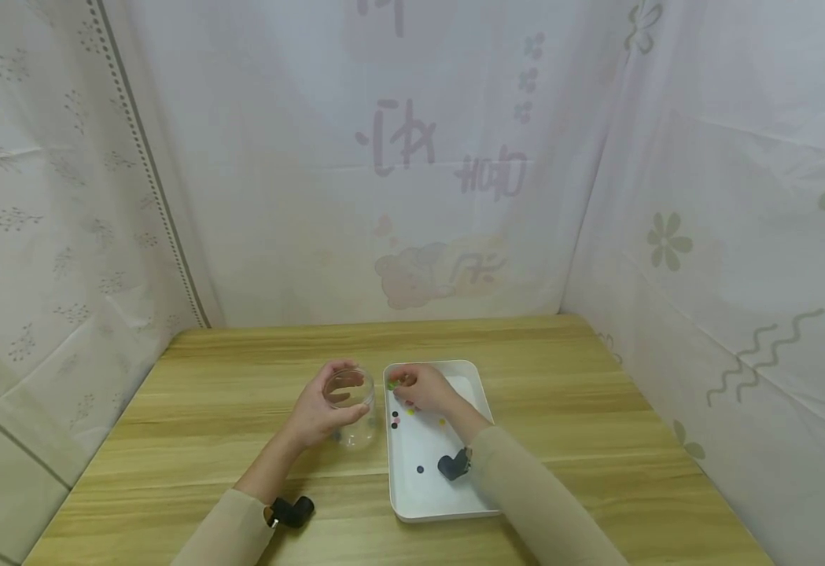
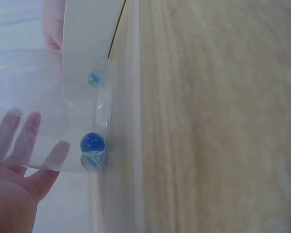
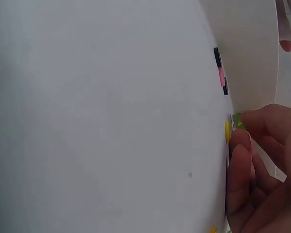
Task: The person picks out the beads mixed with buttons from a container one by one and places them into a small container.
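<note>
My left hand grips a clear, open-mouthed jar from its left side, fingers and thumb spread round its upper part. Blue and clear glass marbles lie at the bottom of the jar in the left wrist view. Over the far left corner of a white tray, my right hand pinches a green marble between thumb and forefinger, close to the tray wall. Beside these fingertips is a yellow disc. The other fingers of that hand are curled near the tray floor.
Small black discs and a pink disc lie along the tray's left side. A yellow disc and a dark disc lie farther in. The wooden table is bounded by patterned curtains.
</note>
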Demonstrator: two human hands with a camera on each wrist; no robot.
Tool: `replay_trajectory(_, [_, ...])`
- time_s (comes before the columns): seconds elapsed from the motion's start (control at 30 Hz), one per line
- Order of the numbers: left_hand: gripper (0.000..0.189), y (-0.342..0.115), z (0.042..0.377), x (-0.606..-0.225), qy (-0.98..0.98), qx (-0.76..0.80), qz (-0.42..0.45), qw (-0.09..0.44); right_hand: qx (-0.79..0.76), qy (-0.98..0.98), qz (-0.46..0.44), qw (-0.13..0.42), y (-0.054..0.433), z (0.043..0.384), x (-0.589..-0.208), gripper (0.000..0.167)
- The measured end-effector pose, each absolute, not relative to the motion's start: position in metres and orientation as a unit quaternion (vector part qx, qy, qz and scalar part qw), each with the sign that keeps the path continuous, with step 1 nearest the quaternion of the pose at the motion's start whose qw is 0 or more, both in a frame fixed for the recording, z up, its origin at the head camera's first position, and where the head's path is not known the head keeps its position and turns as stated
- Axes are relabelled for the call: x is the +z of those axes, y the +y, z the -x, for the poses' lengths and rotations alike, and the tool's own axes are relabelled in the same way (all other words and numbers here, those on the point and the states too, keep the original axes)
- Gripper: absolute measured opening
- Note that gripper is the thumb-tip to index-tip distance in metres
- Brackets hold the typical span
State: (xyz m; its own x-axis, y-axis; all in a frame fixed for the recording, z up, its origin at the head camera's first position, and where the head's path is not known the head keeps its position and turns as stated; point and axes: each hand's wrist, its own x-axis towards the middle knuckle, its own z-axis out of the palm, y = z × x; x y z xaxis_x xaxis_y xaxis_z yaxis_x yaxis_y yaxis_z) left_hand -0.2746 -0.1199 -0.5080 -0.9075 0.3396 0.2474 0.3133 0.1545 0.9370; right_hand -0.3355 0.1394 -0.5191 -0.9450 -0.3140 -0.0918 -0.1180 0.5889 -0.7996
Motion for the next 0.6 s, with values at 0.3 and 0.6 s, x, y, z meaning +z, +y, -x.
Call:
replay_trajectory(0.3, [0.071, -0.1197, 0.2748, -0.5078, 0.758, 0.615, -0.217, 0.011, -0.443, 0.882, 0.120, 0.110, 0.1381, 0.3333, -0.5172, 0.028])
replay_trajectory(0.6, [0.071, -0.1194, 0.2752, -0.5087, 0.757, 0.617, -0.215, 0.010, -0.416, 0.894, 0.130, 0.102, 0.1390, 0.3326, -0.5170, 0.023])
